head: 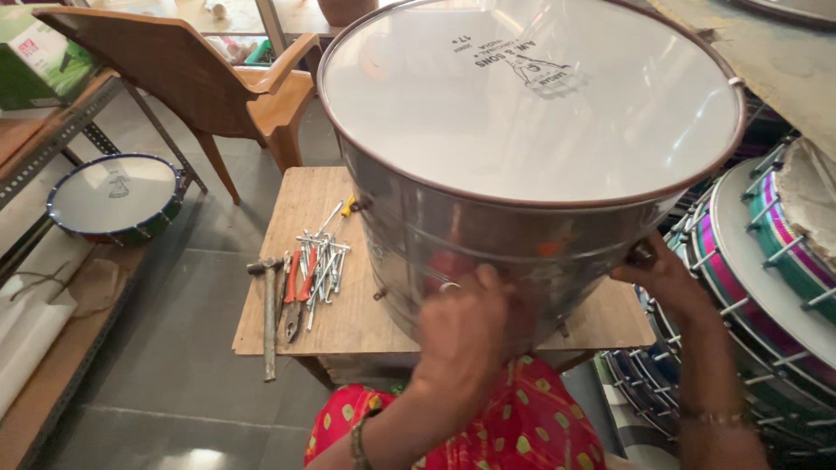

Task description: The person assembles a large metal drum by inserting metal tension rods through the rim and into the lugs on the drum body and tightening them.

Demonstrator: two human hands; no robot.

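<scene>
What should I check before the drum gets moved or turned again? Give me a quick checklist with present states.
1. Left hand on the metal drum shell: ok, pressed flat against the near wall.
2. Right hand on the drum: ok, at the right lower edge by a lug.
3. Drum seated on the wooden table: cannot tell, it is tilted and its base is hidden.
4. Loose bolts apart from the drum: not ok, they lie close beside it.
5. Hammer and pliers apart from the drum: ok, at the table's left edge.
6. Drumhead intact: ok, no visible tear.
</scene>
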